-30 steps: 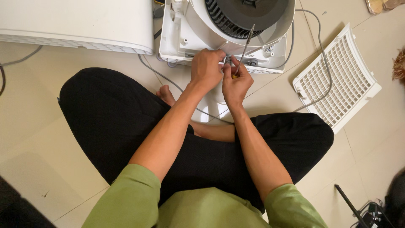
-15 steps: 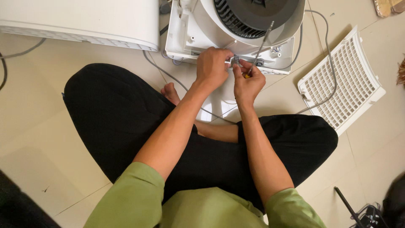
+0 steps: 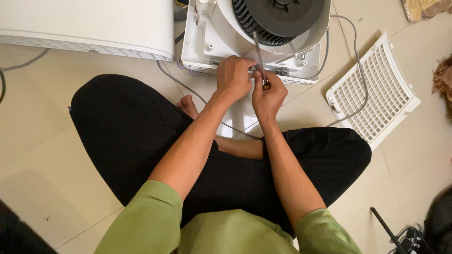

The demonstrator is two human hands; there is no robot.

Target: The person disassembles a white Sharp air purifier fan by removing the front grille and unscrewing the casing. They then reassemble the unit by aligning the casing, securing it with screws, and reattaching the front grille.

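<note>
While the person sits cross-legged on the tiled floor [image 3: 56, 141], both hands work at the near edge of an opened white appliance.

Left hand: the left hand [image 3: 234, 77] is curled shut, fingers pinching a small metal part at the rim of the white housing [image 3: 202, 42]; what exactly it pinches is too small to tell.

Right hand: the right hand [image 3: 268, 96] is closed around the handle of a screwdriver [image 3: 260, 61], whose thin shaft slants up across the housing toward the black fan wheel [image 3: 282, 19].

Work spot: the fastening sits at the housing's front edge, just between the two hands, beside a small round fitting.

Around it: a grey cable [image 3: 348, 70] loops from the housing to the floor; a white grille [image 3: 372, 94] lies apart on the right; a white cover panel [image 3: 84, 23] lies on the left.

Risk, slip: the screwdriver looks steeply angled, so it could skid off and jab the left fingers held close by.

Risk, loss: a freed small part could drop into the housing or roll under the legs.

Risk, cable: the loose cable near the right forearm could snag.
</note>
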